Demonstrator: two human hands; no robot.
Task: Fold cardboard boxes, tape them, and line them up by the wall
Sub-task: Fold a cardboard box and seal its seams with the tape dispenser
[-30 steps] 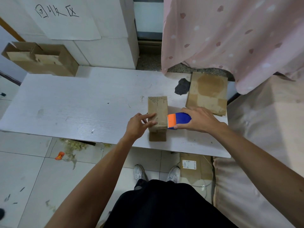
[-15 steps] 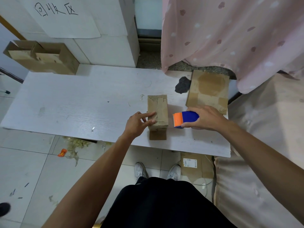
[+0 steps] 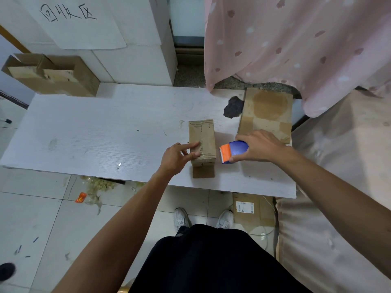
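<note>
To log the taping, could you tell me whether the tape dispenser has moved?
Yes: the tape dispenser moved right, off the edge of the cardboard box.

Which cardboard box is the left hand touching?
The small closed box near the table's front edge, beside the tape dispenser; the flattened cardboard lies to its right, the open boxes far left.

Matt brown cardboard: box (image 3: 202, 140), flat sheet (image 3: 267, 115). Smooth blue and orange plastic: dispenser (image 3: 232, 152). White wood-grain, scuffed, matt: table (image 3: 95, 132). Soft pink cloth: curtain (image 3: 296, 49). Glossy pale tile: floor (image 3: 31, 218). Paper: sign (image 3: 80, 24).
</note>
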